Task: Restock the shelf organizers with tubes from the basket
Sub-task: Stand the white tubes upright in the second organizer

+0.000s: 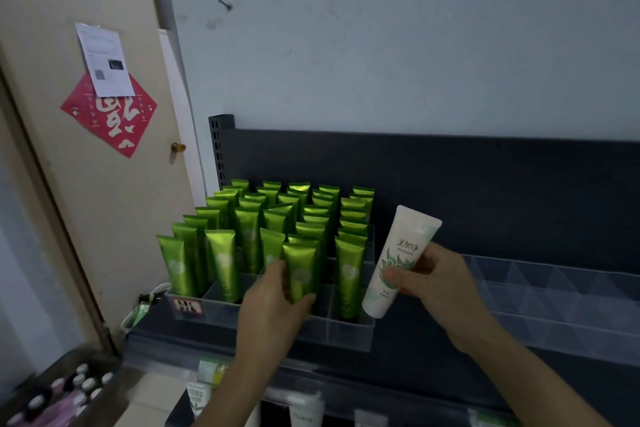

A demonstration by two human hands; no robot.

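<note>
1. The left hand curls its fingers and thumb round a glossy green plastic tube. This tube stands cap-down in the front row of a clear plastic divided organizer.
2. The right hand pinches a white plastic tube with a pale green leaf print about its middle, thumb in front and fingers behind.
3. The white tube is slightly tilted, cap down, just right of that organizer's front right corner. I cannot tell whether its cap touches anything.
4. Rows of matching green tubes stand in the organizer's compartments, crimped ends up.
5. A second clear plastic organizer sits to the right on the same dark grey metal shelf, in front of the dark back panel.
6. At the left, a beige door carries a red diamond paper and a white printed sheet.
7. At the lower left is a dark box of small capped bottles, which is blurred.
</note>
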